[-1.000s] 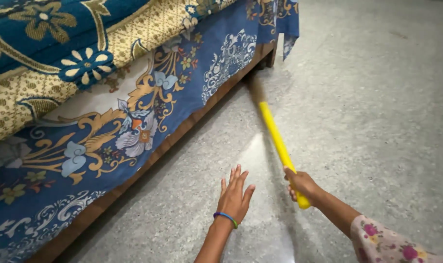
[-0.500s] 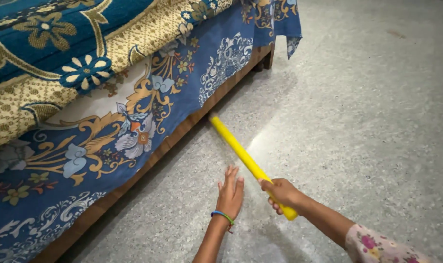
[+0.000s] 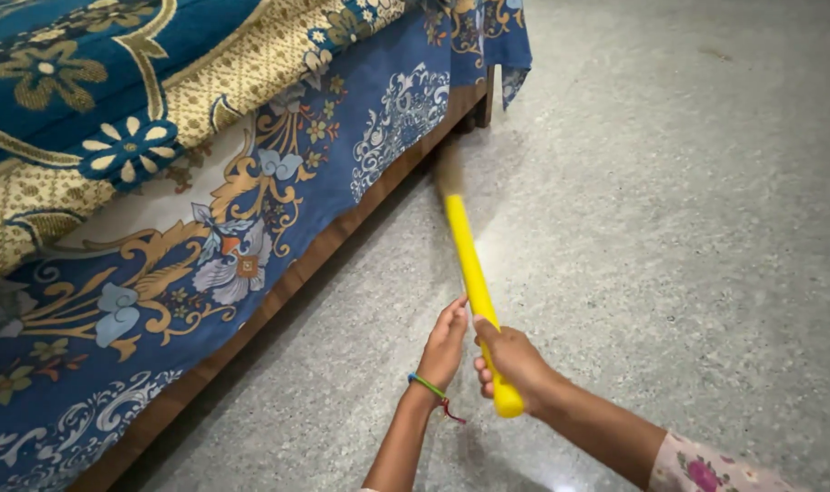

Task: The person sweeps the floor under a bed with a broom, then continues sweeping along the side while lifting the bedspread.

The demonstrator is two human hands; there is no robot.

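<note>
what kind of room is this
Most likely a bedroom in a home. A low wooden bed frame is draped with a blue floral patterned bedsheet, the floor is speckled grey stone, and the right hand grips a yellow-handled broom beside the bed.

A home bedroom, low wooden bed frame (image 3: 278, 290), blue floral bedsheet (image 3: 251, 200) draping over its side, patterned blanket (image 3: 114, 100) on top, speckled grey stone floor (image 3: 670, 228)

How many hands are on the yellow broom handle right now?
2: the right hand grips the handle near its end; the left hand touches it just beside, fingers open.
</note>
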